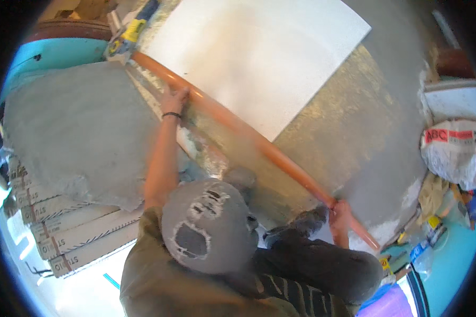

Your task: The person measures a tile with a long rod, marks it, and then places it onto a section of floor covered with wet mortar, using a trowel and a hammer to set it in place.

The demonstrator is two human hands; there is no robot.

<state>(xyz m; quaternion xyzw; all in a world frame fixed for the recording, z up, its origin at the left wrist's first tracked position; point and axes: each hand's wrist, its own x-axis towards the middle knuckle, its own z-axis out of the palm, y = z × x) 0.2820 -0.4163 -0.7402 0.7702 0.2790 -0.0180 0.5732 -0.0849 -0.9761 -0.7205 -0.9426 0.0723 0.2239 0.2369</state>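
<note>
A long orange pipe (277, 156) runs slantwise from the upper left to the lower right, beside a large white panel (264, 58). My left hand (174, 99), with a dark band at the wrist, grips the pipe near its far end; some of its fingers are hidden. Nearer to me on the right, the fingers of my right hand (340, 215) are wrapped round the pipe close to its other end. The pipe lies along the panel's near edge, over rough tan-grey flooring (349, 100). My arms are spread wide, and the left forearm is slightly blurred.
A yellow-and-blue power tool (134, 31) lies by the pipe's far end. Grey sheeting (79, 132) covers stacked cartons (84, 243) on the left. A white sack (452, 153) and mixed clutter (428, 238) crowd the right side. My dark trouser leg (322, 267) is below the pipe.
</note>
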